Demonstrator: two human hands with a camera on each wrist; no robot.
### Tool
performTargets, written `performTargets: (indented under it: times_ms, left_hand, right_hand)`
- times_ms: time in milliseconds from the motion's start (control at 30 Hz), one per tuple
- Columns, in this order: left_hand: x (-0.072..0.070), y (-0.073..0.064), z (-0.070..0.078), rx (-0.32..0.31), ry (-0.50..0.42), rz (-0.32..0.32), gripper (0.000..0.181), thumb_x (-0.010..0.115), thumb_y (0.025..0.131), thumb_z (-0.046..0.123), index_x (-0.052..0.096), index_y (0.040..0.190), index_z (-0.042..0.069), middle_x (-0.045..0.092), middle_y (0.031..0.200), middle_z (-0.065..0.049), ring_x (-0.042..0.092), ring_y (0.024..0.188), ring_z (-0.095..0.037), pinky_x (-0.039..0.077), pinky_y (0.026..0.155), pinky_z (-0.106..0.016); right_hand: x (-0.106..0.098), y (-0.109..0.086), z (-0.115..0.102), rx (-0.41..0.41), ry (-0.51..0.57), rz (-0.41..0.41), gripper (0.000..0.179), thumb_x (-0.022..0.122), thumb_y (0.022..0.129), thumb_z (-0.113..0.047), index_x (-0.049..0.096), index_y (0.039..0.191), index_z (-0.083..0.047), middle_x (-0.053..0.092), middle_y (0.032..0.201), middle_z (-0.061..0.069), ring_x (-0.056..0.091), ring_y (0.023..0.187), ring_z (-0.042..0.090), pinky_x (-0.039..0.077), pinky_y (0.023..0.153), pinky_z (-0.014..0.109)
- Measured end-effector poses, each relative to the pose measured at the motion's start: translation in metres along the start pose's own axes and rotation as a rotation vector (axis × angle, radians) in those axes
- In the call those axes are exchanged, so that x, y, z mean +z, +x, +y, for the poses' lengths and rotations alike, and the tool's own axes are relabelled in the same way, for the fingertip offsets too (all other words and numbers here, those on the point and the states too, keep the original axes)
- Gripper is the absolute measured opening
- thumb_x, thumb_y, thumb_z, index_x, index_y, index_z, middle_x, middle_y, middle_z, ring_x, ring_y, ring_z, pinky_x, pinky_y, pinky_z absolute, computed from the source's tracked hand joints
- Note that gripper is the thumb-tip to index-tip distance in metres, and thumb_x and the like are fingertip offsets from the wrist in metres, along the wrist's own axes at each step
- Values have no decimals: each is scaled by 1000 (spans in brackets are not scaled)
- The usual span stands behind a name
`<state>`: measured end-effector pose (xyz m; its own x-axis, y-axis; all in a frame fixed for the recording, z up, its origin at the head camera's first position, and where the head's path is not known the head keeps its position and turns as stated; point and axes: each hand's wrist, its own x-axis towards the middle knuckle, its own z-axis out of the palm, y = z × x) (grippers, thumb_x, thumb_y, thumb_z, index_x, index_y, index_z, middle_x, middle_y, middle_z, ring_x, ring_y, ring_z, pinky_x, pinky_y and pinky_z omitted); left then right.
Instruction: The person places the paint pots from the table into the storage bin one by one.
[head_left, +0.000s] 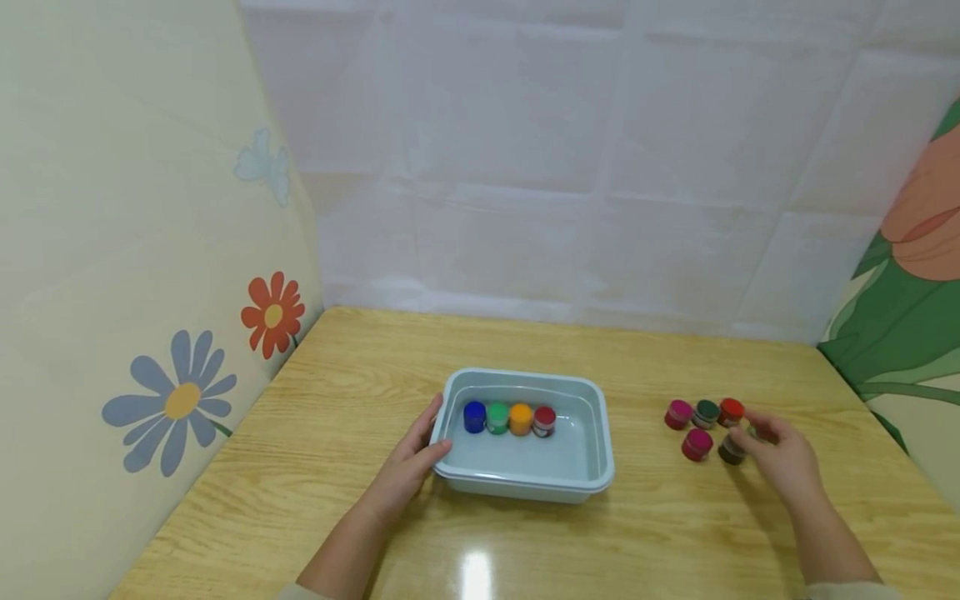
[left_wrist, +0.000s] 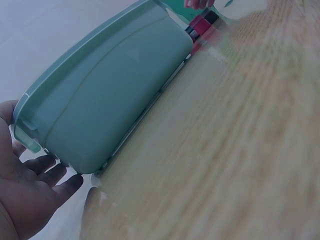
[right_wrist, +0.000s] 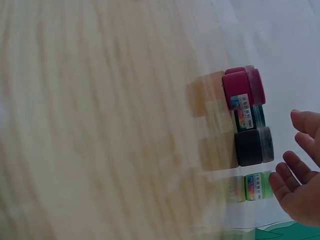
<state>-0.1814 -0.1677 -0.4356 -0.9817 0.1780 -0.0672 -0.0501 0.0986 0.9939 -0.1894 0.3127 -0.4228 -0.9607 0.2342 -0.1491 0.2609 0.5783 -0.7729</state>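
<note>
My left hand holds the left end of a pale blue-green plastic tub, thumb over the rim and fingers along the outer wall. Inside stand a blue paint jar, a green one, an orange one and a dark red one, in a row. At the right, my right hand hovers by loose jars, its fingers apart and loosely bent. Its fingertips are close to a light green jar, mostly hidden in the head view. Beside it are a black jar and a red jar.
Two magenta jars, one behind and one in front, stand left of the black jar, with a dark green jar at the back. White sheeting covers the wall behind the wooden table; flower-printed panels flank it.
</note>
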Motion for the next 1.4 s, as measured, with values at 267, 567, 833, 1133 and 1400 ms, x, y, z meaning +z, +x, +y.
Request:
performTargets:
  times_ms: [267, 567, 833, 1133, 1400]
  left_hand:
    - [0, 0, 0, -1, 8, -1, 66, 50, 100, 16, 20, 158, 21, 21, 162, -18, 18, 150, -39, 20, 120, -56]
    - [1, 1, -2, 9, 7, 8, 67, 51, 99, 14, 20, 158, 18, 22, 161, -21, 21, 149, -39, 22, 119, -55]
    - [1, 1, -1, 14, 13, 19, 67, 52, 98, 14, 21, 157, 18, 23, 161, -21, 20, 149, -39, 21, 119, -54]
    - [0, 1, -1, 15, 19, 15, 67, 52, 98, 15, 21, 157, 18, 23, 161, -21, 20, 149, -39, 22, 119, -54]
    - [0, 0, 0, -8, 13, 13, 66, 52, 99, 17, 21, 157, 21, 22, 162, -19, 18, 150, -39, 20, 120, -56]
  right_hand:
    - [2, 1, 12, 32, 10, -69, 82, 53, 96, -50, 23, 153, 2, 23, 156, 32, 24, 142, 50, 27, 114, 61]
    - [4, 2, 20, 27, 6, -91, 85, 54, 95, -52, 22, 152, 3, 24, 154, 34, 28, 139, 50, 27, 114, 60]
    - [5, 5, 23, 35, 5, -107, 86, 56, 95, -51, 21, 152, 4, 27, 153, 33, 29, 139, 49, 29, 113, 59]
    - [5, 5, 23, 19, -40, -120, 82, 56, 96, -47, 24, 151, 5, 27, 152, 35, 29, 137, 51, 27, 113, 61]
    - [6, 5, 24, -1, -56, -99, 80, 56, 96, -46, 27, 149, 6, 29, 151, 36, 30, 136, 51, 27, 112, 61]
